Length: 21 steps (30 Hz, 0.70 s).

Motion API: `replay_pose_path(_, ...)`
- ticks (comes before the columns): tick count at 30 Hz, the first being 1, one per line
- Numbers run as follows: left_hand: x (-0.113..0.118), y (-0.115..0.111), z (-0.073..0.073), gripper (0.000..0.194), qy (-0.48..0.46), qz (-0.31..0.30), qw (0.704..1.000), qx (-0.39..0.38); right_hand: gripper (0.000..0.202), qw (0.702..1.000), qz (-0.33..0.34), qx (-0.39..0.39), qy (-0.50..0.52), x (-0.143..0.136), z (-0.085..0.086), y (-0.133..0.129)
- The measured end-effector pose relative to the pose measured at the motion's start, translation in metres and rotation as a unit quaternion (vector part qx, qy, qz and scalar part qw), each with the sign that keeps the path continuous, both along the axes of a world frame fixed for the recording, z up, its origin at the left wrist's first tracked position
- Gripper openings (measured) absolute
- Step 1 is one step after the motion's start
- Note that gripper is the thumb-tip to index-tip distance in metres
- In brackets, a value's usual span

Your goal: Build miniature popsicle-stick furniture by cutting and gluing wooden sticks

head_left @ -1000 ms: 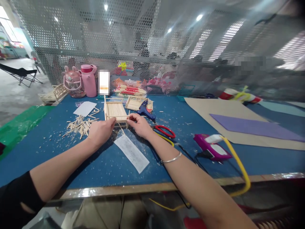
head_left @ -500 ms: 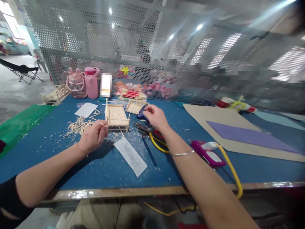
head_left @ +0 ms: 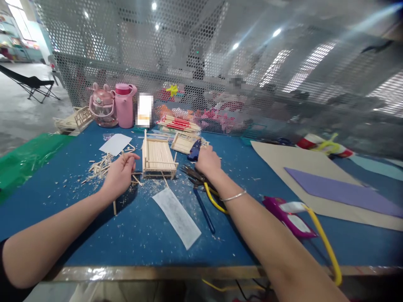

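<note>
My left hand (head_left: 119, 175) hovers beside a small bed-like frame of wooden sticks (head_left: 158, 153), fingers loosely bent and apart, with nothing visible in them. Below its wrist a short stick (head_left: 115, 207) shows on the table. My right hand (head_left: 208, 161) is closed at a dark-blue tool (head_left: 194, 150), whose exact kind I cannot make out; the fingertips are partly hidden. Behind that tool lies a smaller stick frame (head_left: 182, 143). Pliers with a blue handle (head_left: 204, 211) and a tool with yellow handles (head_left: 214, 199) rest under and beside my right wrist.
A pile of cut sticks (head_left: 102, 167) and a white card (head_left: 116, 144) lie left. A white strip (head_left: 177, 218) lies in front. Pink bottles (head_left: 125, 107) stand at the back. To the right are a magenta power socket (head_left: 289, 217) with yellow cable and a purple sheet (head_left: 340, 191).
My left hand has shifted slightly left and up, its fingers loosening from a tight pinch. My right hand has turned and lowered, and the dark-blue tool now stands more upright. The view shifted.
</note>
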<state>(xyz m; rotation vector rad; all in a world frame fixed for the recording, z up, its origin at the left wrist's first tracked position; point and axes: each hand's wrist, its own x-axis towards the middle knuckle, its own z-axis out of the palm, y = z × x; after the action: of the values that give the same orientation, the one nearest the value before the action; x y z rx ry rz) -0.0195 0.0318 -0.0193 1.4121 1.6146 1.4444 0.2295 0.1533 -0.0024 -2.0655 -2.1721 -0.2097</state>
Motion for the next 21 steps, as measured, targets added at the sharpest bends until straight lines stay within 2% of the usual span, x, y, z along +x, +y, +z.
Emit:
replay_pose_path(3,0.005,-0.003,-0.003,0.025,0.033,-0.027,0.997,-0.063,0.041,0.999,0.016,0.031,-0.002,0.002,0.003,0.0)
replay_pose_path(8,0.012,-0.01,0.006,0.028,0.132,0.006,0.987,-0.096,0.03,0.99,0.054,0.105,0.075,0.013,0.014,-0.005)
replay_pose_path(10,0.011,-0.011,0.007,0.024,0.181,-0.003,0.977,-0.116,0.03,0.979,0.08,0.154,0.109,0.02,0.019,-0.01)
replay_pose_path(12,0.009,-0.009,0.006,0.019,0.233,-0.021,0.965,-0.116,0.035,0.96,0.109,0.223,0.132,0.03,0.022,-0.016)
replay_pose_path(16,0.006,-0.006,0.002,0.024,0.3,-0.037,0.951,-0.066,0.047,0.915,0.139,0.362,0.116,0.061,0.034,-0.025)
replay_pose_path(19,0.006,-0.006,0.003,0.026,0.279,-0.051,0.958,-0.052,0.047,0.877,0.117,0.448,0.132,0.081,0.052,-0.031)
replay_pose_path(21,0.007,-0.008,0.005,0.027,0.232,-0.049,0.971,-0.035,0.045,0.857,0.153,0.44,0.221,0.083,0.064,-0.037)
